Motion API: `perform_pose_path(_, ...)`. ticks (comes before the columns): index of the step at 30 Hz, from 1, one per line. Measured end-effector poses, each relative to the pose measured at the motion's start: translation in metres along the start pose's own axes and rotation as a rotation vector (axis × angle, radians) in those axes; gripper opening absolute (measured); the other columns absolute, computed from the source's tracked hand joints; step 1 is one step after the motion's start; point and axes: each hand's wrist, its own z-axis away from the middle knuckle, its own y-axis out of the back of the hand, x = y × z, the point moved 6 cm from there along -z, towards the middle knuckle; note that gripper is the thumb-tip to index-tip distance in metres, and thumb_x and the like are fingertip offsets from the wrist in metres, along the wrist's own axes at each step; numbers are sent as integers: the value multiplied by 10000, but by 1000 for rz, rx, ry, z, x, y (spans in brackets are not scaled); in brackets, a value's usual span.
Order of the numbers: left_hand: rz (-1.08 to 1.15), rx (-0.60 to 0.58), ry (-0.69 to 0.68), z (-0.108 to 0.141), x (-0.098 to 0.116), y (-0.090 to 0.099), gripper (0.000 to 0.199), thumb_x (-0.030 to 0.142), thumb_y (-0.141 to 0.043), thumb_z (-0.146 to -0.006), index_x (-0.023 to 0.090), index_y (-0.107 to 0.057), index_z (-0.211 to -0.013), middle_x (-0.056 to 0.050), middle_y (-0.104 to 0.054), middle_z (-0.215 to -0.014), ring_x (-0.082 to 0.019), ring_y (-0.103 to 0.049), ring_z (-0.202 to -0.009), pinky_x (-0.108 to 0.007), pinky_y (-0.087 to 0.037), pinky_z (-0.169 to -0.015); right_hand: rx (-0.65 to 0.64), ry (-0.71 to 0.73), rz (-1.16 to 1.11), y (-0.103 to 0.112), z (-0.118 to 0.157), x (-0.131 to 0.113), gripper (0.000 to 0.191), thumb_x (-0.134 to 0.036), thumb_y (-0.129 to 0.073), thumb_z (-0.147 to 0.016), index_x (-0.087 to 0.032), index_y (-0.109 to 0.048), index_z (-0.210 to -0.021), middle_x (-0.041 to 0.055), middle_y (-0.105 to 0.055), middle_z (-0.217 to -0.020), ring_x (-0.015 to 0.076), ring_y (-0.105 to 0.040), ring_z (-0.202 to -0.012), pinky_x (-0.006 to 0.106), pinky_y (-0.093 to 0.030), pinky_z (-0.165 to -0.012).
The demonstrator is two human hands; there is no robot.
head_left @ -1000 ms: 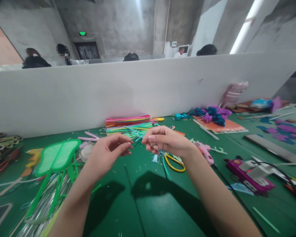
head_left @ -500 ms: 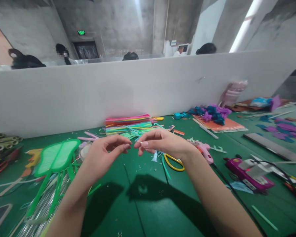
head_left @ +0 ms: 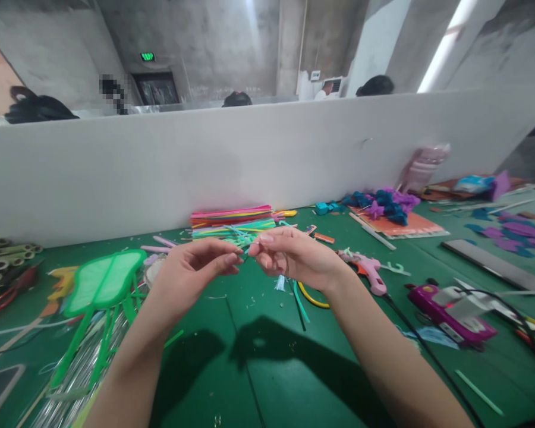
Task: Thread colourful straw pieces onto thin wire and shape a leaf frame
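Observation:
Fingertips of my left hand (head_left: pixel 205 264) are pinched together over the green table, and whatever they hold is too small to tell. Close to its right, my right hand (head_left: pixel 289 255) pinches thumb against index finger, with a tiny pale speck at the tips that I cannot name. A small gap separates the two hands. Behind them lies a stack of coloured pipe cleaners (head_left: pixel 232 217). A yellow loop (head_left: pixel 312 296) and a teal strip (head_left: pixel 301 306) rest below my right hand.
To the left lie a green fan-shaped frame (head_left: pixel 104 282) and bamboo tubes (head_left: pixel 9 254). A pink glue gun (head_left: pixel 369 270), its dark cord, and a purple power strip (head_left: pixel 450 315) are at right. Blue and purple petals (head_left: pixel 383 205) lie farther back, before a white partition (head_left: pixel 160 172).
My right hand has tilted its fingertips slightly upward, and its lower fingers have curled in more. My left hand has shifted a little to the right.

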Motion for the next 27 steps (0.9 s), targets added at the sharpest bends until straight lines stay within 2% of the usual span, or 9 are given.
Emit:
perform_pose_path(3,22,75,13,-1,-2,3,166,333,-802,-772,226,-781,-897,-34,-770,-795,-173,-705,-681,-278,-581,-680,26,33,-189,3,-1,-3,187,-319,-700,-848,-139,-751,-852,-36,-564,-616,30,-430,-504,131,-360,-447)
perform_pose_path(6,-14,132,13,-2,-3,6,179,330,-820,-748,209,-780,-873,-34,-763,-766,-161,-686,-619,-265,-572,-624,53,16,-266,7,-2,-2,175,-284,-646,-886,-134,-729,-853,-41,-530,-604,33,-385,-484,135,-315,-406)
perform_pose_path(10,-111,115,-15,-2,-2,2,144,328,-793,-765,210,-781,-847,-21,-744,-714,-130,-629,-510,-217,-486,-475,45,20,-277,7,-2,-1,138,-239,-654,-872,-123,-719,-837,-37,-528,-614,33,-391,-489,133,-328,-407)
perform_pose_path(13,-221,117,-31,0,-1,1,162,359,-757,-793,224,-780,-878,-17,-736,-693,-135,-621,-503,-209,-445,-432,61,34,-295,9,-2,-1,105,-225,-677,-844,-130,-722,-843,-33,-552,-627,35,-433,-509,129,-350,-412)
perform_pose_path(17,-345,133,-61,3,2,4,174,393,-727,-816,247,-774,-898,-5,-740,-713,-143,-626,-520,-221,-462,-464,69,-39,-208,10,0,1,131,-261,-684,-819,-136,-723,-831,-15,-613,-655,49,-521,-534,133,-420,-430)
perform_pose_path(20,-461,101,-142,4,9,2,135,366,-698,-848,257,-771,-879,4,-748,-744,-148,-631,-552,-237,-473,-541,53,-98,-78,11,2,2,156,-272,-687,-796,-128,-733,-837,0,-644,-668,71,-566,-530,149,-444,-405)
perform_pose_path(22,-562,82,-212,5,12,-1,131,339,-665,-879,266,-770,-909,3,-761,-795,-162,-648,-608,-252,-481,-612,50,-128,-24,12,3,2,182,-283,-670,-814,-123,-738,-869,3,-653,-678,73,-566,-511,153,-430,-371)
perform_pose_path(27,-829,91,-382,10,13,-8,223,263,-569,-935,280,-743,-1073,-31,-769,-1002,-224,-699,-829,-287,-469,-735,148,-126,5,15,2,2,180,-283,-650,-837,-124,-731,-858,-5,-653,-669,51,-529,-463,144,-404,-342)
